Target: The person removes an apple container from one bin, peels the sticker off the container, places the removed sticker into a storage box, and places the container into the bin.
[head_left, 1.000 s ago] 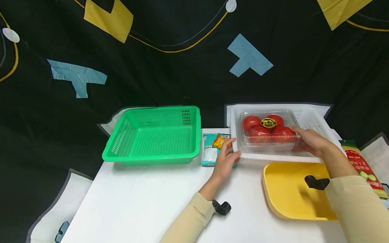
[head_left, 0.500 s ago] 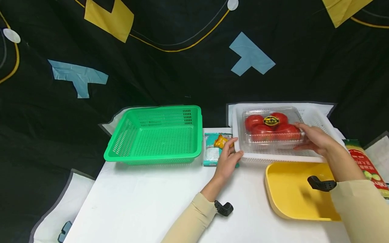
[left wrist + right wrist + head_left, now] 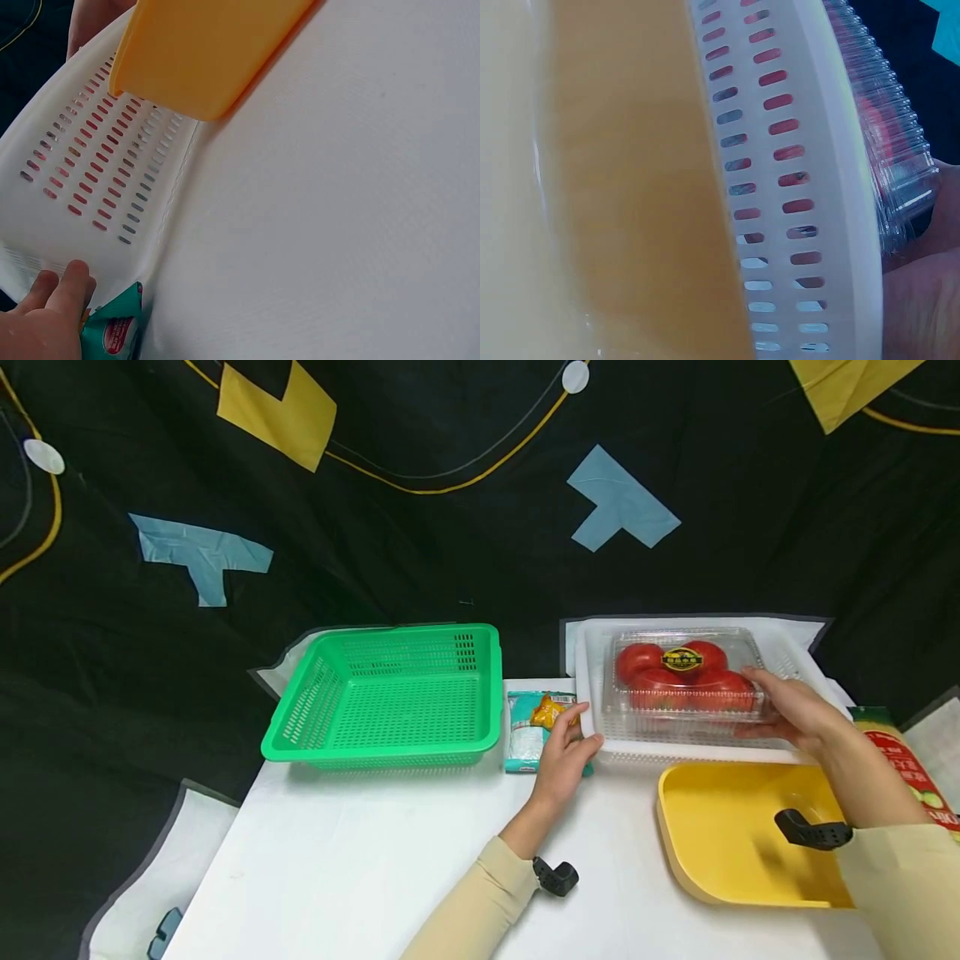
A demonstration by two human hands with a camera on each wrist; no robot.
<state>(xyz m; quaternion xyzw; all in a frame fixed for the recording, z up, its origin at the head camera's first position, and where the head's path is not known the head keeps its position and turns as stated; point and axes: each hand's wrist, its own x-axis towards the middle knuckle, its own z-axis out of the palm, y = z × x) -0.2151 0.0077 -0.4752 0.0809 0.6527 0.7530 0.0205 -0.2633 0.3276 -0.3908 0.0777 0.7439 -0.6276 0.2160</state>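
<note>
A clear plastic box of several red tomatoes lies inside the white basket, with a black-and-yellow label on its lid. My right hand grips the box's right end, thumb on the upper edge and other fingers lower down; the right wrist view shows part of that hand beside the ribbed box edge. My left hand holds the basket's front left corner between thumb and fingers. In the left wrist view, its fingers touch the outside of the basket wall.
A green basket stands to the left on the white table. Between the baskets lies a teal-and-white packet with a small orange packet on it. A yellow bin sits before the white basket; a red-and-green pack lies at right.
The box of tomatoes has shifted slightly to the right inside the white basket, my right hand moving with it. My left hand has stayed at the basket's corner.
</note>
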